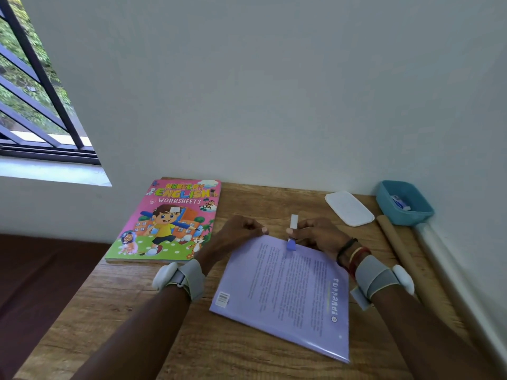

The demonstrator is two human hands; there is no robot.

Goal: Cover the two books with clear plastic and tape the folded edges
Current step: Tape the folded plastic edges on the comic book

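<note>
Purple book (285,294) lies flat on a wooden worktop (131,303), seen from the head camera, directly in front of the person. Its back cover faces up, with printed text and a barcode. The long axis runs from far-left to near-right. The cover's top, marked "suppandi", points to the person's right, and the barcode end points left. A glossy sheen shows along the near-right corner.

The left hand (238,233) sits at the book's far corner with its fingers curled and the thumb tip on the corner. It is unclear whether it pinches the corner or only presses it. The right hand (315,234) is at the book's far edge, pinching a strip of tape (293,222) between thumb and fingers. The strip's upper end stands up beyond the edge and its lower end lies on the cover. Grey wristbands (192,278) wrap both wrists.

A pink workbook (167,223), front cover up, lies to the far left of the purple book, just beside the left hand. A white lid (349,208) lies to the far right of the book. A blue tub (404,201) stands farther right, against the wall. A brown tube (397,248) lies along the worktop to the right of the book.
</note>
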